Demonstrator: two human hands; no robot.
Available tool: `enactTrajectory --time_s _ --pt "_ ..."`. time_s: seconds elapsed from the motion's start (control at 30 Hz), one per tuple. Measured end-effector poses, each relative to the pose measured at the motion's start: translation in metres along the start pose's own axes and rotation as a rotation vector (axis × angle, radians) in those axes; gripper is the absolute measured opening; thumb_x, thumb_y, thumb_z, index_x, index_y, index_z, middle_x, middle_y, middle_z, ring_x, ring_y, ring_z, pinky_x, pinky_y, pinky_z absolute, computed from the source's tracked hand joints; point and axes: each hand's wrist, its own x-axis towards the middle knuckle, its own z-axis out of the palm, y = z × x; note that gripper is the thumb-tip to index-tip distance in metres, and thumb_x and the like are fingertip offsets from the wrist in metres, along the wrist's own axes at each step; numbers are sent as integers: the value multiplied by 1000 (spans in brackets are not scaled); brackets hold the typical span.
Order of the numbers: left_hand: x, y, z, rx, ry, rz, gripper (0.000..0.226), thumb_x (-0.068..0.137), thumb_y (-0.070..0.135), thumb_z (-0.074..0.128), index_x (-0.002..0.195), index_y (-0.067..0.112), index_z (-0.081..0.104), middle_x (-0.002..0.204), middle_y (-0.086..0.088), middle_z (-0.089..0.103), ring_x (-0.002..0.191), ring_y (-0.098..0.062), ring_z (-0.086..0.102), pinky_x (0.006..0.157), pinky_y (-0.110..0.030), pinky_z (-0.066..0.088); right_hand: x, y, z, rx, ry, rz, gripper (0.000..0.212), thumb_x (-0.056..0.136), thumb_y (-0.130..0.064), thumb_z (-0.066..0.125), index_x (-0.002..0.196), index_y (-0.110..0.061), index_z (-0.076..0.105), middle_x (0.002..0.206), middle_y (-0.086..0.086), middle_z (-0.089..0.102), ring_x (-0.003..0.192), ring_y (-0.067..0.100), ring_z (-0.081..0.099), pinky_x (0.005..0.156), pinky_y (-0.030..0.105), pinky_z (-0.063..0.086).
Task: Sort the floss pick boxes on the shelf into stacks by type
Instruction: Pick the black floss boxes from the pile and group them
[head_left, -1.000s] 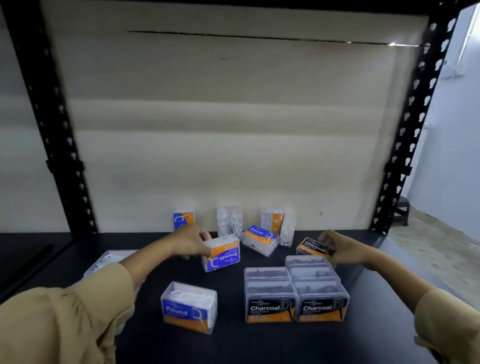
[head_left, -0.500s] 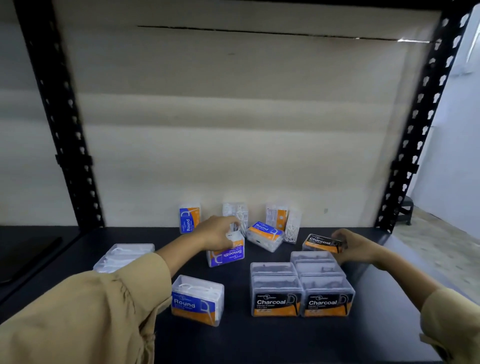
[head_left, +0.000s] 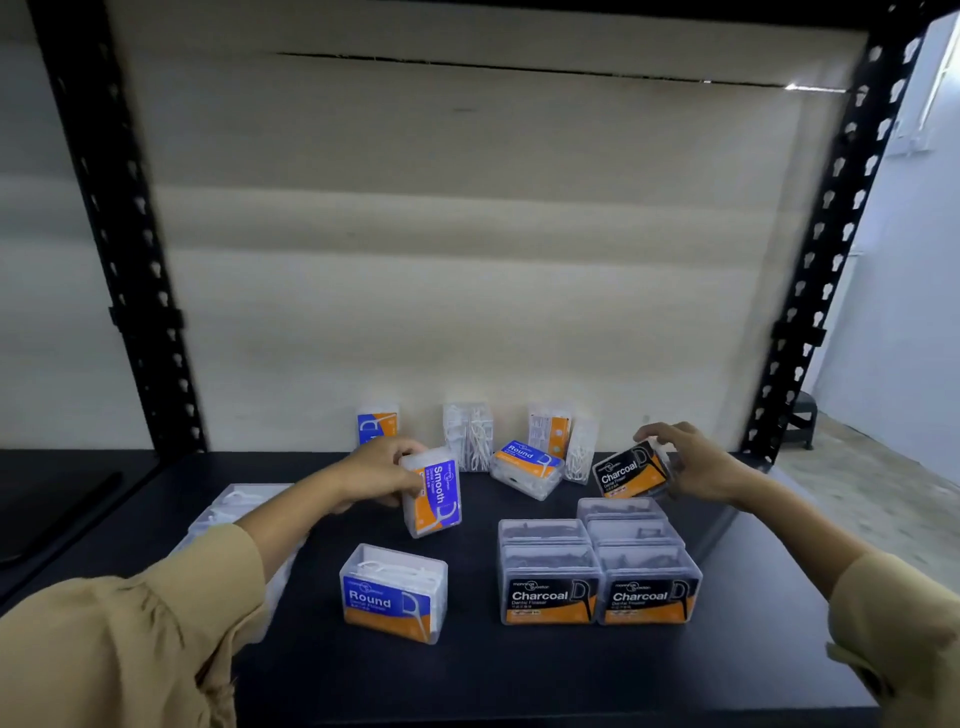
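Right behind the Charcoal block (head_left: 597, 571) – the cluster of black-label boxes grouped on the shelf (head_left: 519, 675) – the right hand (head_left: 696, 467) has its fingers curled round one more Charcoal box (head_left: 626, 470). It's lifted clear and tipped so the label faces up. My guess is that's so the type can be checked and the box can go down flat on the block, since that's clearly where Charcoal lives.

Left of the block and a bit further back, the left hand (head_left: 382, 475) grips a Smooth box (head_left: 434, 493) by its upper end, label outward. I can't tell if its bottom touches the shelf.

Just left of the block's front row, a Round box (head_left: 392, 592) sits alone, label forward – probably the start of the Round stack. Far left of the block there's a pale pile of clear boxes (head_left: 234, 512), half hidden by the sleeve, with no readable labels. That could be where Smooth is headed.

Behind the block, a second Round box (head_left: 527, 467) lies askew, and a few upright boxes (head_left: 467, 434) stand along the back wall, looking unsorted.
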Motion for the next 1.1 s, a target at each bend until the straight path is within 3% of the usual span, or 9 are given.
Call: enactTrajectory --time_s 0.13,0.23,0.37,0.5,0.57,0.67,0.87,0.97,1.1 --pt "-7 -2 -12 158 7 -14 33 80 10 65 109 22 57 96 1 62 90 -16 60 68 -27 51 1 -4 -1 -34 -56 -18 70 60 4 72 113 -32 43 113 13 40 94 31 55 85 39 51" --pt "-8 -1 -16 306 -7 14 43 79 16 69 120 20 55 110 -2 64 96 -16 60 74 -22 47 -1 -8 -2 40 -110 24 62 64 4 69 115 -20 45 99 25 53 87 28 54 75 36 44" --pt "-6 6 -11 430 0 76 54 79 25 72 128 20 50 124 0 60 106 -13 58 90 -23 46 -2 -7 1 385 -180 213 65 51 2 59 113 -15 48 91 18 55 77 27 50 65 32 41" --pt "-2 20 -2 592 4 137 62 81 34 69 136 24 43 135 2 53 117 -16 54 98 -29 45 6 0 3 568 -152 257 37 77 -1 65 109 -13 52 84 16 60 68 23 49 62 30 38" --pt "0 26 1 670 -1 164 56 84 34 66 135 26 44 137 3 52 120 -16 52 99 -30 45 11 1 6 575 -85 269 18 84 -12 65 98 -14 54 83 18 60 69 25 50 55 28 40" --pt "2 32 3 755 -11 166 40 87 30 62 126 29 53 133 3 54 118 -15 53 95 -34 48 17 -3 10 451 23 229 14 84 -12 65 89 -12 52 78 21 61 61 23 49 45 23 33" --pt "6 29 -2 631 57 178 22 82 27 67 104 27 64 112 5 62 100 -10 59 77 -22 45 15 -26 6 372 108 113 20 77 3 68 74 -11 53 60 8 58 41 5 50 40 13 36" --pt "7 23 -7 479 100 191 16 78 20 70 92 27 65 93 6 58 77 -4 54 64 -17 41 9 -35 4 307 112 32 20 76 1 70 72 -12 55 69 4 58 59 13 54 51 19 41" --pt "3 14 -15 308 118 177 17 76 18 73 90 24 65 87 9 57 79 -7 55 67 -17 43 3 -48 9 288 82 -37 20 75 2 69 73 -13 56 82 2 59 75 20 56 64 26 44"
